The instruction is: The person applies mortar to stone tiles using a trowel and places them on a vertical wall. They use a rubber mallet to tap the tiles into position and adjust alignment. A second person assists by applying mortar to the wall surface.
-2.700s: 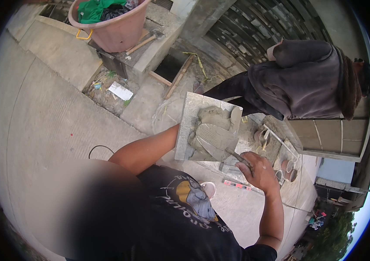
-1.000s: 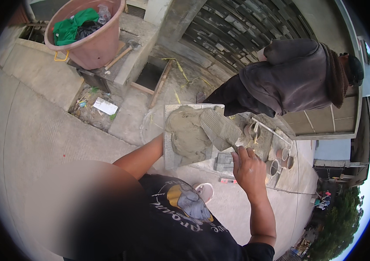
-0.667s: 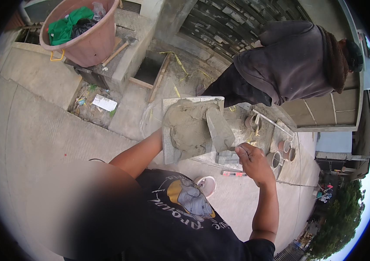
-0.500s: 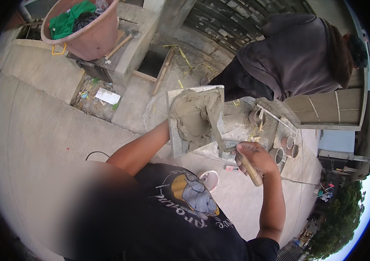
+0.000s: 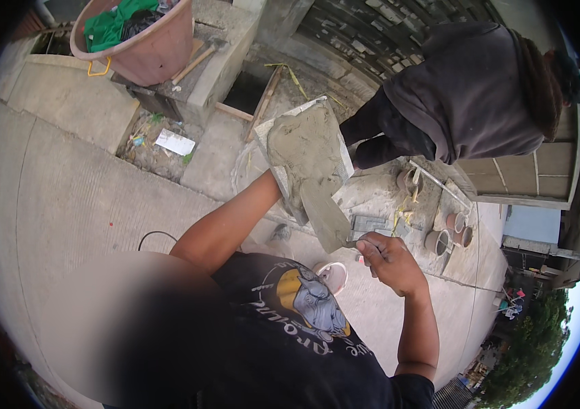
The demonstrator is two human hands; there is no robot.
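My left hand (image 5: 269, 183) holds a square board (image 5: 341, 150) from beneath, its fingers hidden; the board is tilted and heaped with wet grey mortar (image 5: 302, 140). In my right hand (image 5: 389, 262) is the handle of a trowel, whose mortar-coated blade (image 5: 324, 215) lies against the board's lower edge and the mortar hanging there. Just beyond the board, a person (image 5: 467, 95) in dark clothes bends over with their back to me. Below and right of the board are grey patterned pavers (image 5: 368, 225) and a white bucket (image 5: 333, 275).
A large pink tub (image 5: 157, 58) of bags sits on a concrete ledge beside a hammer (image 5: 194, 63). An open square pit (image 5: 242, 95) with timber edging lies ahead. Several round containers (image 5: 438, 242) and a long straight bar (image 5: 450, 191) are at the right, near debris and yellow tape.
The board has moved upward in view and turned. The trowel blade has shifted from the mortar's middle and right side down to the board's lower edge. My right hand has turned.
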